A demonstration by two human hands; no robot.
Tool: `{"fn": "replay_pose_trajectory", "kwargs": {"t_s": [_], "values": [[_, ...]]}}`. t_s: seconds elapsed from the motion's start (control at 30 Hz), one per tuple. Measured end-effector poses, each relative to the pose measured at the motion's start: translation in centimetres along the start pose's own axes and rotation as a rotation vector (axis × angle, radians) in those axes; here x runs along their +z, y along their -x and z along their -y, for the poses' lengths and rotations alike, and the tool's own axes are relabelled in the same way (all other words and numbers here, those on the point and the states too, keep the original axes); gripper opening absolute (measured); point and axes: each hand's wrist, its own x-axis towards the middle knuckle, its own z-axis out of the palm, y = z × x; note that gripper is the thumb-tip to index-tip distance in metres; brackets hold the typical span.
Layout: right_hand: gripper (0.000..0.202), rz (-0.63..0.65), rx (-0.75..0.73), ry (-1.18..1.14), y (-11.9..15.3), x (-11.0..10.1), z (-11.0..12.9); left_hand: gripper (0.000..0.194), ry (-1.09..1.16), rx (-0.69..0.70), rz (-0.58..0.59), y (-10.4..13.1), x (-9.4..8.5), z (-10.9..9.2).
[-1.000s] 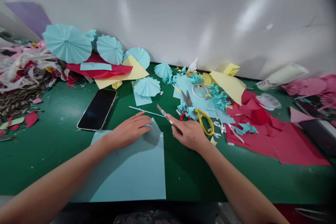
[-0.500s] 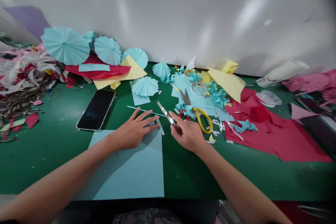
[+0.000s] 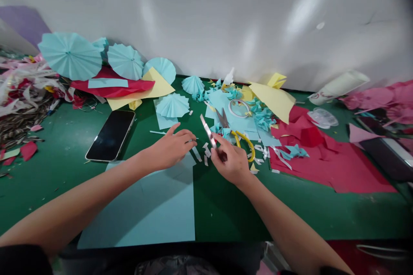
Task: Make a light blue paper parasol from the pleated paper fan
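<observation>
My right hand (image 3: 231,159) is closed around a utility knife (image 3: 208,130), its blade pointing up and away to the left. My left hand (image 3: 171,148) is over the top edge of a light blue paper sheet (image 3: 155,210), fingers apart and slightly bent, with nothing seen in its grip. Behind its fingers lies a thin blue paper strip (image 3: 157,132), partly covered by the hand. A narrow pale strip (image 3: 196,154) sits by the fingertips. Small white scraps (image 3: 206,154) lie between the two hands.
Yellow-handled scissors (image 3: 247,142) lie just beyond my right hand, near a tape roll (image 3: 239,101). A phone (image 3: 111,135) is on the left. Pleated blue paper discs (image 3: 69,56) stand along the wall. Red paper (image 3: 332,167) spreads over the right side of the green table (image 3: 232,219).
My left hand has lifted a little and its fingers have bent from lying flat. The knife has tilted more upright in my right hand. White scraps between the hands have come into view.
</observation>
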Motion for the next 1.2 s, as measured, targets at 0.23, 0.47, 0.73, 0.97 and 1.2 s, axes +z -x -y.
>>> {"fn": "replay_pose_trajectory", "kwargs": {"t_s": [0.23,0.47,0.73,0.97,1.2], "values": [[0.033,-0.034,0.2,-0.014,-0.1,-0.6,-0.2,0.02,0.064,0.099,0.021,-2.7,-0.5,0.4],[0.034,-0.003,0.189,-0.039,0.0,-0.7,-0.2,0.019,-0.015,0.111,0.019,-2.3,-0.7,-0.3],[0.033,0.0,0.201,-0.054,-0.1,-0.9,-0.1,0.026,-0.075,0.133,0.058,-1.9,-1.0,-0.8],[0.033,0.014,0.182,-0.032,0.1,-0.8,-0.1,0.023,0.125,0.12,0.025,-2.0,-0.2,0.4],[0.034,0.033,0.209,-0.051,0.1,-1.0,-0.1,0.023,0.08,-0.199,-0.276,-2.5,0.2,1.7]]}}
